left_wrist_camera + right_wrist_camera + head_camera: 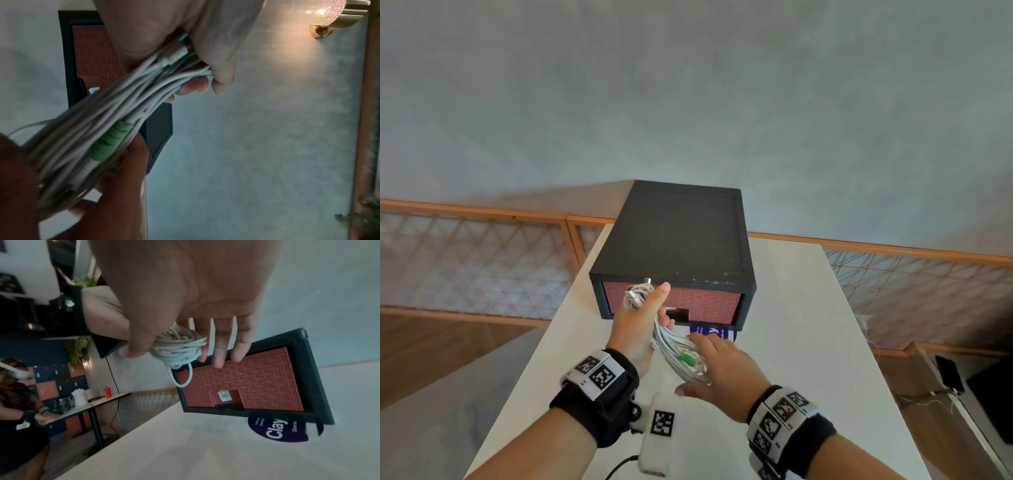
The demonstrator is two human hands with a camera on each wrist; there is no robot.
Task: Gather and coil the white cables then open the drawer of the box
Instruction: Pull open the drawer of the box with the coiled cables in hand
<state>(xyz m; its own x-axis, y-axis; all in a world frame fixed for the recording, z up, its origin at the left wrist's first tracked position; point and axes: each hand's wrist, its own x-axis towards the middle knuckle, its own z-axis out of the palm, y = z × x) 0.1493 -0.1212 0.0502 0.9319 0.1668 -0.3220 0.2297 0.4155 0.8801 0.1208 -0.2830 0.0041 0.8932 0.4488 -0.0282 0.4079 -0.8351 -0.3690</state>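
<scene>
A bundle of white cables (671, 342) with a green strain relief (687, 358) is held between both hands above the table, just in front of the box. My left hand (654, 308) grips the bundle's upper end, plugs sticking out past the thumb. My right hand (695, 363) holds the lower end between thumb and fingers. In the left wrist view the cables (123, 105) run from my left fingers (205, 84) down to the right hand (127, 170). The coil (179, 347) sits under my right thumb. The black box (674, 236) has its red drawer (705, 303) shut.
The box stands on a white table (791, 342), partly over a purple round sticker (277, 430). A white marker-tagged device (659, 431) lies near the front edge. An orange railing (482, 212) runs behind. Another person (20, 402) sits at a far table.
</scene>
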